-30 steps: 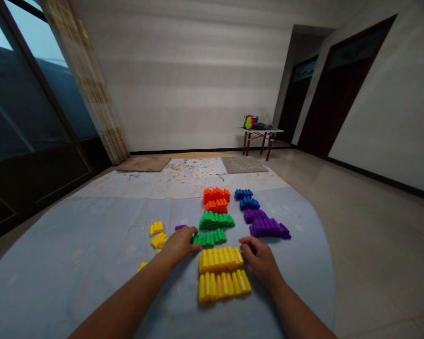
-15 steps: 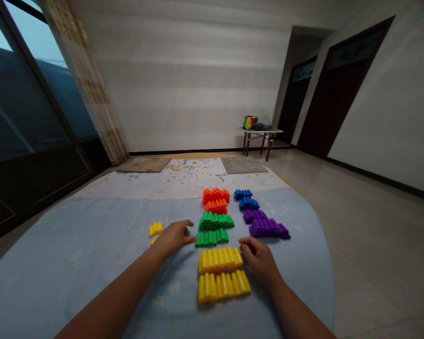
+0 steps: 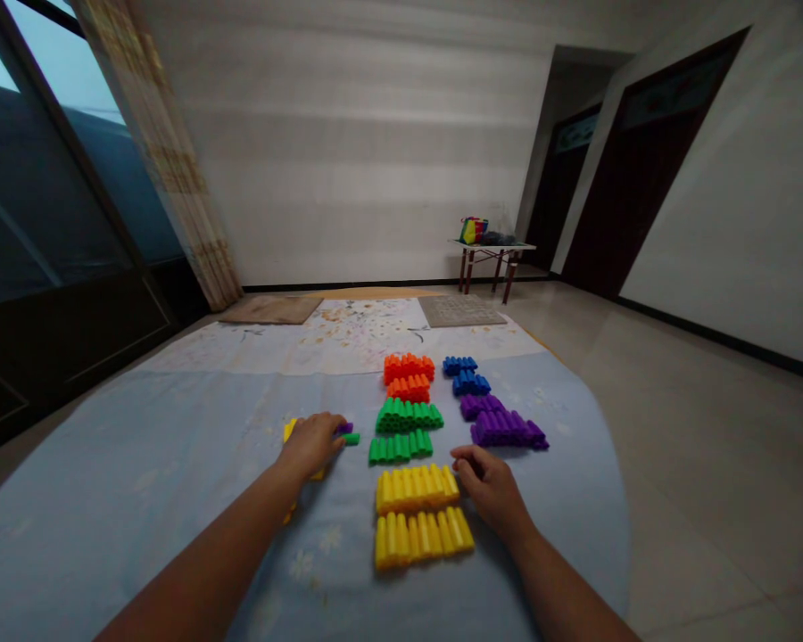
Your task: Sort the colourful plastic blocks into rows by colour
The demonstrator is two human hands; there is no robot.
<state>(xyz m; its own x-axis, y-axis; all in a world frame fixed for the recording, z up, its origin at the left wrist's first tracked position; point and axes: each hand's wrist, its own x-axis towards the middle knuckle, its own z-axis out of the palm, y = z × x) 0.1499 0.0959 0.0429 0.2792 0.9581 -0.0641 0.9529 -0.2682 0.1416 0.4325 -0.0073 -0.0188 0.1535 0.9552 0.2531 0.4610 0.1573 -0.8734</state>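
Note:
Over a small scatter of plastic tube pieces is my left hand (image 3: pixel 311 443), with thumb and forefinger apart. A purple tube (image 3: pixel 344 428) and a green tube (image 3: pixel 351 439) show at its fingertips. Yellow pieces (image 3: pixel 290 429) stick out around the palm, partly hidden. My right hand (image 3: pixel 487 486) rests loosely curled on the cloth, and nothing shows in it. Beside it lie two rows of yellow tubes (image 3: pixel 418 488). Beyond them are rows of green tubes (image 3: pixel 401 448), orange tubes (image 3: pixel 409 367), blue tubes (image 3: pixel 471 383) and purple tubes (image 3: pixel 509 430).
A pale blue cloth (image 3: pixel 174 481) covers the round-edged table, with a white floral cloth (image 3: pixel 368 332) farther back. A brown mat (image 3: pixel 272 310) and a grey mat (image 3: pixel 461 311) lie at the far edge. Across the room stands a small table (image 3: pixel 501 246) with a colourful bag (image 3: pixel 474 231).
My left hand has moved left, away from the green rows, uncovering the purple and green tubes near its fingertips. My right hand has hardly moved.

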